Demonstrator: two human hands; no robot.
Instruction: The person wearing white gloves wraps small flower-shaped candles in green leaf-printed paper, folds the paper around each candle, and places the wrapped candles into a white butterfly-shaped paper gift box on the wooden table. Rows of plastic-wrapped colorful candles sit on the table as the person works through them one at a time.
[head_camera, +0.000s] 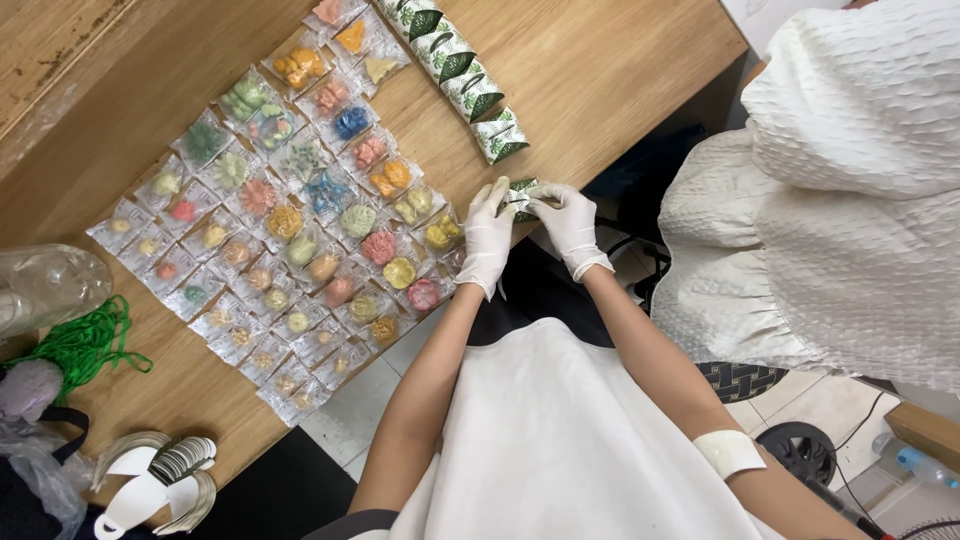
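Both my hands wear white gloves. My left hand (487, 236) and my right hand (571, 225) meet at the wooden table's (600, 70) near edge and together pinch a small white packet with a green leaf print (521, 195). Just beyond it lies a row of matching leaf-print packets (462, 70). To the left of my left hand, several clear packets of small coloured pieces (300, 200) lie in rows on the table.
A person in a white textured garment (850, 190) stands close at the right. At the table's left end are a clear plastic bottle (45, 285), green cord (85, 340) and a stack of white-and-metal pieces (160, 475). Tiled floor with a cable shows below.
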